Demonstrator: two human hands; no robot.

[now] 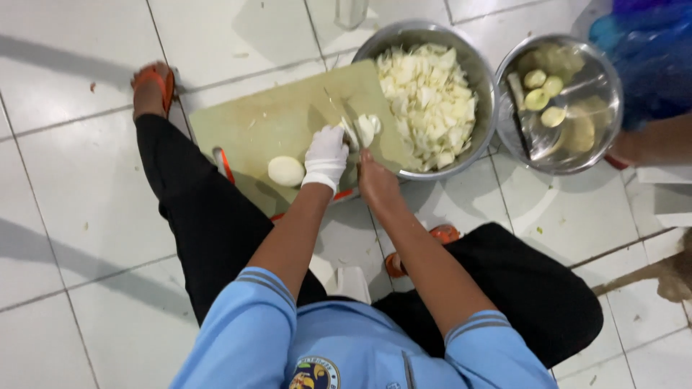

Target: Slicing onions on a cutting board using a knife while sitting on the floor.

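Note:
My left hand (326, 155), in a white glove, presses down on a pale onion piece (367, 128) on the green cutting board (274, 119). My right hand (375, 180) grips a knife (346, 119) whose blade lies across the board beside that piece. A peeled half onion (286, 171) rests on the board just left of my gloved hand. A steel bowl (481, 79) full of chopped onion (429, 94) touches the board's right end.
A second steel bowl (602, 79) at the right holds a few peeled onions (540, 97) in water. Another person's arm (652, 140) and a blue plastic bag (645, 57) are at the far right. My legs and orange sandals flank the board on the tiled floor.

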